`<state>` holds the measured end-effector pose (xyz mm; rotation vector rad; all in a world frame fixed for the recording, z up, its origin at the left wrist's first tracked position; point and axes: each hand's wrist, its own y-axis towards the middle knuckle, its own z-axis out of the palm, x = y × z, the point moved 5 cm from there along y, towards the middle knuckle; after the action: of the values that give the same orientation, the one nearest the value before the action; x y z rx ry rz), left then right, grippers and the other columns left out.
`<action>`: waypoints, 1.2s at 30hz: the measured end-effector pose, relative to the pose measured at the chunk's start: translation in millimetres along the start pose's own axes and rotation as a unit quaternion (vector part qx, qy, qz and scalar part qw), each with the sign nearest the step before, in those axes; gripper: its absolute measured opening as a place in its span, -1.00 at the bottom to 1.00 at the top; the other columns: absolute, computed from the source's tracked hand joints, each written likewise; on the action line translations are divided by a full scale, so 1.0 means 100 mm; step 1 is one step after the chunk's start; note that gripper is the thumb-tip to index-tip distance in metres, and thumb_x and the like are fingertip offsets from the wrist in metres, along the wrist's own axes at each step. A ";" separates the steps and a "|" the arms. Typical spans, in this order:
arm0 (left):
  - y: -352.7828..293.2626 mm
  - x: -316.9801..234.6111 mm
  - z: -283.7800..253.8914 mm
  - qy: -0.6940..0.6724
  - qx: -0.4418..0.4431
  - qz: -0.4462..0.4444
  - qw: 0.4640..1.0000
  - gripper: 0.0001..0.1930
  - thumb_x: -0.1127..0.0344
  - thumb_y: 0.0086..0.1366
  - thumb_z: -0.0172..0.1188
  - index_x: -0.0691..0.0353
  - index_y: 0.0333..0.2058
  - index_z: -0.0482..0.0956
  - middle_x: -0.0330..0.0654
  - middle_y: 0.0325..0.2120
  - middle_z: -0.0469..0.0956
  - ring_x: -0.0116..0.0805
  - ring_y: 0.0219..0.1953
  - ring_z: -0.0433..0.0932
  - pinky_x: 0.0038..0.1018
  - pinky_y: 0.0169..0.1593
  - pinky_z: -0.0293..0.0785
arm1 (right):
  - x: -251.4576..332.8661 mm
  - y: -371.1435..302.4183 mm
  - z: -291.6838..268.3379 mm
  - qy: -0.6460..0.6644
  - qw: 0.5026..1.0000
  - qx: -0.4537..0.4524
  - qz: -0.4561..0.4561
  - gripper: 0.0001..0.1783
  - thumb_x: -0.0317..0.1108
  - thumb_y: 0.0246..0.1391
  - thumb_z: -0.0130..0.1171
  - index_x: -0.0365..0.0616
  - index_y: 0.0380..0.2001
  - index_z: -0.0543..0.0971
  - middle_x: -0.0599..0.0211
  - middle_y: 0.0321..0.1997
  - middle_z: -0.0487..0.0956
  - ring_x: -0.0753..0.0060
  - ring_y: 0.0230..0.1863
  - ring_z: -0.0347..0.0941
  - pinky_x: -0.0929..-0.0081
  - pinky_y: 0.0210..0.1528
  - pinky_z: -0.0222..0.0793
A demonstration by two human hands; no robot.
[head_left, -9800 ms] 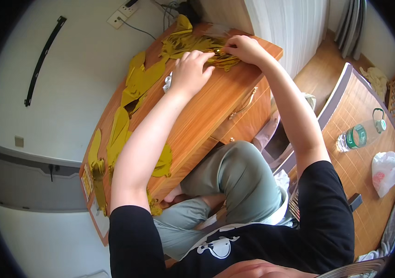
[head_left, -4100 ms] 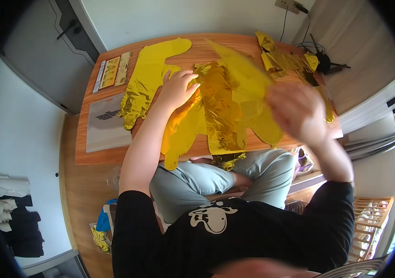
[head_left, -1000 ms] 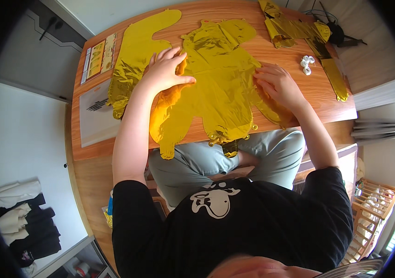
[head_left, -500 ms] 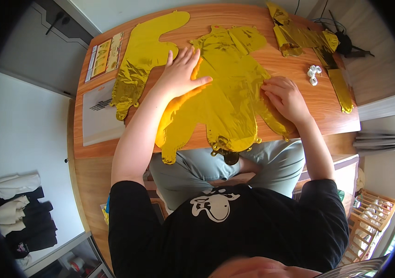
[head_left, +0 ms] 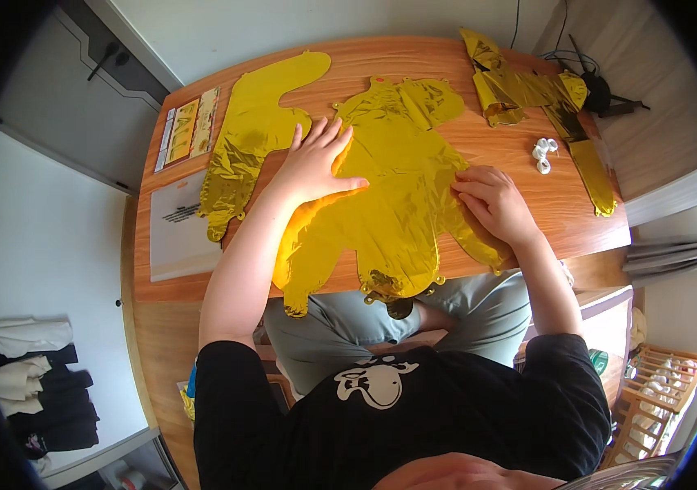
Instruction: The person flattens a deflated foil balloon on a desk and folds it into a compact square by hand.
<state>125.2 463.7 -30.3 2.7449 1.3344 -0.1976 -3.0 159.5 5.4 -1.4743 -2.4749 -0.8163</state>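
A large flat gold foil balloon (head_left: 397, 196) lies spread on the table in front of me, wrinkled, with several lobes and small tabs along its rim. Its lower lobes hang past the near table edge over my lap. My left hand (head_left: 313, 167) rests on the balloon's left edge, fingers spread and thumb pointing inward. At the right edge, my right hand (head_left: 494, 202) has its fingers bent together on the foil; the fingertips' grip is partly hidden. Left of my left hand lies a second gold foil balloon (head_left: 271, 98), curved and also flat.
More gold foil strips (head_left: 520, 86) lie crumpled at the far right, near a black object with cables (head_left: 601, 94). White ribbon rolls (head_left: 543, 155) sit on the wooden table (head_left: 585, 216). A printed picture card (head_left: 188, 126) and a clear plastic sleeve (head_left: 175, 237) lie at the left.
The whole view has shifted, so the table sits lower in the picture. Both hands remain at the same edges of the balloon, with little visible movement over it.
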 end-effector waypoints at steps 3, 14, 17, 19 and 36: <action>0.01 0.02 0.00 -0.027 -0.004 0.006 1.000 0.21 -0.62 0.10 0.16 0.14 0.51 0.08 0.04 0.54 -0.03 -0.04 0.60 -0.19 0.01 0.57 -0.34 | -0.03 0.00 0.01 0.008 1.000 0.000 0.007 -0.77 -0.44 0.14 0.27 -0.16 -0.13 0.74 0.18 0.04 0.66 0.04 0.15 0.51 0.15 0.23 0.40; 0.02 0.02 0.02 -0.014 -0.012 0.016 1.000 0.22 -0.61 0.09 0.18 0.17 0.50 0.10 0.10 0.53 -0.04 0.00 0.59 -0.17 -0.01 0.57 -0.26 | -0.04 -0.03 -0.01 0.003 1.000 -0.012 -0.004 -0.80 -0.43 0.12 0.29 -0.15 -0.18 0.76 0.20 0.00 0.67 0.09 0.11 0.53 0.18 0.19 0.43; 0.01 0.02 0.04 -0.018 -0.012 0.017 1.000 0.21 -0.60 0.10 0.19 0.17 0.50 0.10 0.09 0.53 -0.04 0.00 0.59 -0.17 -0.01 0.57 -0.24 | -0.03 -0.03 0.00 0.007 1.000 -0.011 -0.003 -0.80 -0.43 0.11 0.30 -0.15 -0.19 0.76 0.20 -0.01 0.67 0.08 0.10 0.53 0.19 0.19 0.43; 0.00 0.02 0.03 -0.024 -0.009 0.015 1.000 0.21 -0.59 0.10 0.19 0.17 0.50 0.10 0.09 0.53 -0.04 0.00 0.59 -0.17 -0.01 0.57 -0.24 | -0.04 -0.04 0.00 0.007 1.000 -0.017 -0.010 -0.80 -0.44 0.11 0.31 -0.15 -0.19 0.76 0.18 -0.02 0.67 0.07 0.10 0.53 0.19 0.18 0.43; 0.04 0.12 0.15 0.019 -0.047 0.021 0.999 0.38 -0.75 -0.14 0.17 0.09 0.51 0.09 0.01 0.53 -0.01 -0.08 0.59 -0.13 -0.05 0.58 -0.17 | -0.11 -0.01 0.08 0.024 1.000 0.009 0.014 -0.77 -0.45 0.18 0.28 -0.24 -0.11 0.73 0.17 0.05 0.65 0.10 0.12 0.52 0.28 0.20 0.42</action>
<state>134.1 468.7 -47.1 2.7093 1.2584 -0.0798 3.1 154.9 -5.8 -1.4618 -2.4148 -0.8123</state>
